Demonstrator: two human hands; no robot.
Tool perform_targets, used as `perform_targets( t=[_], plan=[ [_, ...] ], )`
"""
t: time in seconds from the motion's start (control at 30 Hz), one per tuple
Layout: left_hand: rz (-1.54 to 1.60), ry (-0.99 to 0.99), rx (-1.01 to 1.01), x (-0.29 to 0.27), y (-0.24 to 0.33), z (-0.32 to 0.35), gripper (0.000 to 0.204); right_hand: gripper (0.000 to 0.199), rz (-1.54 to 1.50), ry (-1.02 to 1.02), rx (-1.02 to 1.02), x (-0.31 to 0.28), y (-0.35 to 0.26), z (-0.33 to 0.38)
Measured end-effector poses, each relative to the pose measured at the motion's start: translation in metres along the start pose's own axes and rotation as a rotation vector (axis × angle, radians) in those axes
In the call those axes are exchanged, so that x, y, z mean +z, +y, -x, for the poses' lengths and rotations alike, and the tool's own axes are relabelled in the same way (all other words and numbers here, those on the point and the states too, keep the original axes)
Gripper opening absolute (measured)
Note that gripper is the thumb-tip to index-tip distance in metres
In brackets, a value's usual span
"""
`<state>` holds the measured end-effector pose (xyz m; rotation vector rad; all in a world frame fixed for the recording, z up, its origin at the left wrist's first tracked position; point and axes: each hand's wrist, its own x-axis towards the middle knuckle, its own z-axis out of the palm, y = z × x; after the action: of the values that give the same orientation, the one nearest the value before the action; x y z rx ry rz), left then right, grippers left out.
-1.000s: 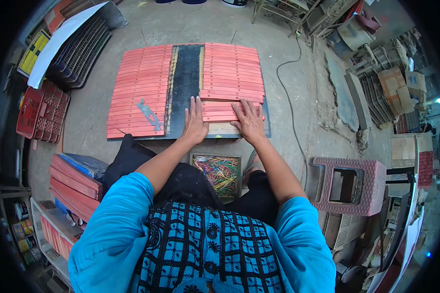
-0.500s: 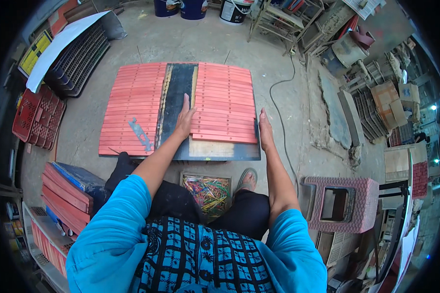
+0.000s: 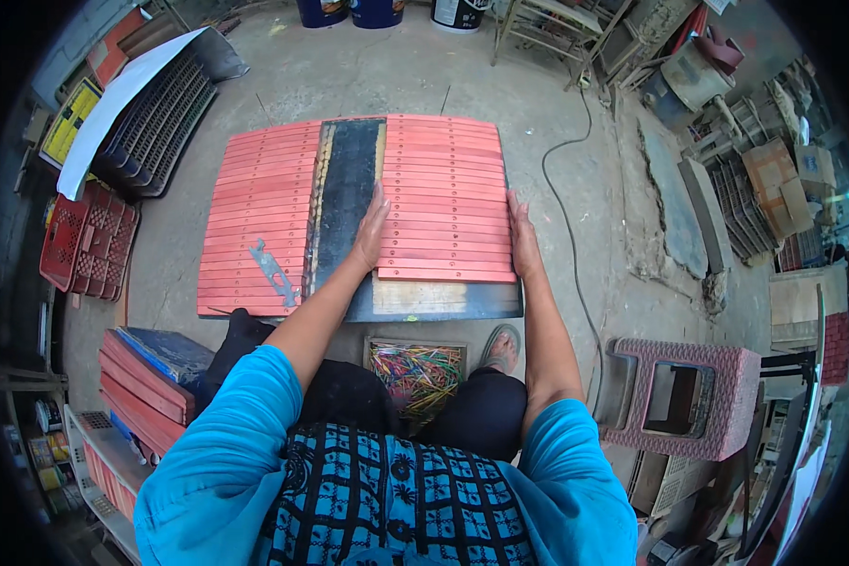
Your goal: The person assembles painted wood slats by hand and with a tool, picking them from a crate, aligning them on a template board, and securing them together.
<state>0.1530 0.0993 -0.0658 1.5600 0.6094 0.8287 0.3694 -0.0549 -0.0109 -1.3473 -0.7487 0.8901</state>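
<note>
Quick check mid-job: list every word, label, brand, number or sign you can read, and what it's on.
Nothing here reads clearly enough to quote.
Red strips: no lettering visible.
Black bucket: pale lettering, cut off by the picture's edge.
Blue bucket: markings too small to read.
Yellow panel: dark print, too blurred to read.

The left hand (image 3: 371, 231) and right hand (image 3: 524, 243), laid over the nearest of the right-side red slats (image 3: 450, 198) a second ago, now stand edgewise at their nine and three o'clock ends; the right sits closer in than half a second ago. The gap toward six o'clock has closed. The sandalled foot (image 3: 502, 349), past five o'clock, shows more fully.
</note>
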Motion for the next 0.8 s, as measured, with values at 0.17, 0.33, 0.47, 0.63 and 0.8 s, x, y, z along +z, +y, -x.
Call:
perform_targets(
  t=[0.17, 0.33, 0.47, 0.63, 0.8],
  plan=[
    [0.137, 0.018, -0.027, 0.000, 0.010, 0.010, 0.059, 0.073, -0.100, 0.053, 0.010, -0.012, 0.004, 0.004],
    [0.389, 0.142, -0.037, 0.003, 0.023, 0.056, 0.056, 0.074, -0.142, 0.059, -0.063, -0.018, 0.010, 0.035],
    [0.332, 0.203, -0.006, 0.015, 0.025, 0.066, 0.056, 0.076, -0.099, 0.097, -0.140, -0.016, 0.023, 0.040],
    [0.206, 0.241, 0.030, 0.020, 0.027, 0.067, 0.055, 0.077, -0.094, 0.036, -0.118, -0.002, 0.013, 0.041],
    [0.126, 0.247, 0.056, 0.024, 0.029, 0.066, 0.054, 0.075, -0.053, 0.067, -0.092, -0.001, 0.010, 0.040]
  ],
)
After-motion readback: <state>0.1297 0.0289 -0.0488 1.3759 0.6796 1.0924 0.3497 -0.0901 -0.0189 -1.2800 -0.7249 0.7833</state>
